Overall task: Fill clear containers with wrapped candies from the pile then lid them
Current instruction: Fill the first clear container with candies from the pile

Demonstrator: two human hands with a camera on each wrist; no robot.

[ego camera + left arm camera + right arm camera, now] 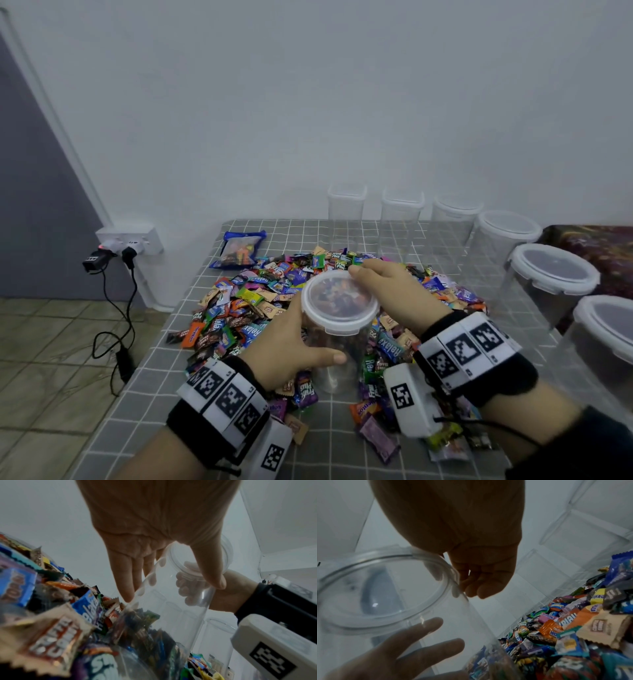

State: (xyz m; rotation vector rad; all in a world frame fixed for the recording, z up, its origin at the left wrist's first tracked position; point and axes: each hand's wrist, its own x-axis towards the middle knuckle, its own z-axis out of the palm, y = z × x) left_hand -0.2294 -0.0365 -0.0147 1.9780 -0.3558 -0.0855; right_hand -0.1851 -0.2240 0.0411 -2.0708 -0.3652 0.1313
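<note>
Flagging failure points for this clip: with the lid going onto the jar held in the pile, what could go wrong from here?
1. The container stands in the loose candy pile, not on bare table, so pressing the lid could tip it.
2. The right hand touches only the lid's far rim; it may seat unevenly.
3. The left hand grips smooth clear plastic, which might slip.

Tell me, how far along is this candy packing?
Early on. In hand: the left hand grips a round clear container holding some candies, and the right hand holds its lid on the rim. Still left: a big candy pile, and the other containers along the right look empty.
</note>
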